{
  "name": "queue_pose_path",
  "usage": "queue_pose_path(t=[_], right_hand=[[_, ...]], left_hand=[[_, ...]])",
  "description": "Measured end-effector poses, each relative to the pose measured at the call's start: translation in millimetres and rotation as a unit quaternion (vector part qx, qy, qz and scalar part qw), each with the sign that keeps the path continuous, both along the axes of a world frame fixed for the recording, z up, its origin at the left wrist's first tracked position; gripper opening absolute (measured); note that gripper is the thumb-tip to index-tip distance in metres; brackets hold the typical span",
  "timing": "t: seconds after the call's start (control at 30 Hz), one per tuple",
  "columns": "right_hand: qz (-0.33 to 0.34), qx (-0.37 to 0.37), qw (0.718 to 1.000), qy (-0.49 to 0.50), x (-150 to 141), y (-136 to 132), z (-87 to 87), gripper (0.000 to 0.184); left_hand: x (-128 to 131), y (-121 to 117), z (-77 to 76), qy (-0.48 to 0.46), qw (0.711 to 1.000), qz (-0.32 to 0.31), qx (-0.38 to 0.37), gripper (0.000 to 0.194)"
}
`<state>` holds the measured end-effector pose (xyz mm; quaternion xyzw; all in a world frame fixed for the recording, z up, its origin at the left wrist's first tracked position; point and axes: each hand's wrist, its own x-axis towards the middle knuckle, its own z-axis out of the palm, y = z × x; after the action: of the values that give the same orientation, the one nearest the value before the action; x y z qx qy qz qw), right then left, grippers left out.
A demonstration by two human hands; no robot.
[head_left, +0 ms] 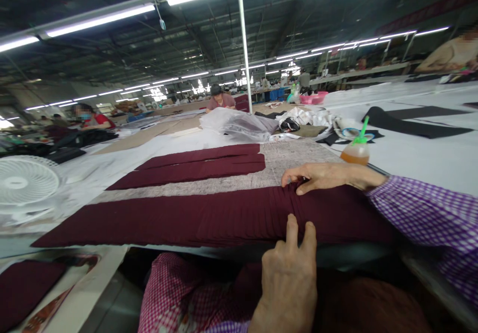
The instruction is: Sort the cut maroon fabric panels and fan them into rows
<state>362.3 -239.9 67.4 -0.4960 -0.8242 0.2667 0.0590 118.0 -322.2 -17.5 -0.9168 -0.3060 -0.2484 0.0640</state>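
Note:
A long stack of maroon fabric pieces (179, 218) lies along the near edge of the table, rippled into many fine folds toward its middle. At its far edge, my right hand (328, 174) reaches in from the right, with bunched cloth between its thumb and curled fingers. My left hand (287, 278) comes up from below at the near edge, back of the hand toward me. Two of its fingers are stretched and apart, their tips against the fabric; its thumb is hidden. Beyond lie narrower maroon strips (194, 171) on a greyish speckled sheet (291, 155).
A white fan (26, 181) stands at the left. Near my right forearm is a round cup of orange drink (355, 153) with a green straw. Clear plastic (239, 125), scraps and dark fabric (414, 120) lie farther back. Several people work at other tables.

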Motion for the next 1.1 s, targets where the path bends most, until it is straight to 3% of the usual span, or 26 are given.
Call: queue_pose_path(t=[0.3,0.7,0.9,1.1], right_hand=[[-0.006,-0.005,1.0,-0.002,7,1,-1.9,0.041],[0.019,-0.006,1.0,0.016,10,3,-3.0,0.04],[0.037,-0.015,0.999,0.025,11,3,0.2,0.03],[-0.004,-0.017,1.0,0.002,14,1,-2.2,0.036]], left_hand=[[-1,1,-2.5,0.008,1.0,0.001,0.006,0.048],[1,-1,5.2,0.032,0.999,0.008,-0.036,0.054],[0,-1,4.4,0.034,0.999,0.003,-0.037,0.053],[1,0,8.0,0.052,0.997,0.006,-0.049,0.055]])
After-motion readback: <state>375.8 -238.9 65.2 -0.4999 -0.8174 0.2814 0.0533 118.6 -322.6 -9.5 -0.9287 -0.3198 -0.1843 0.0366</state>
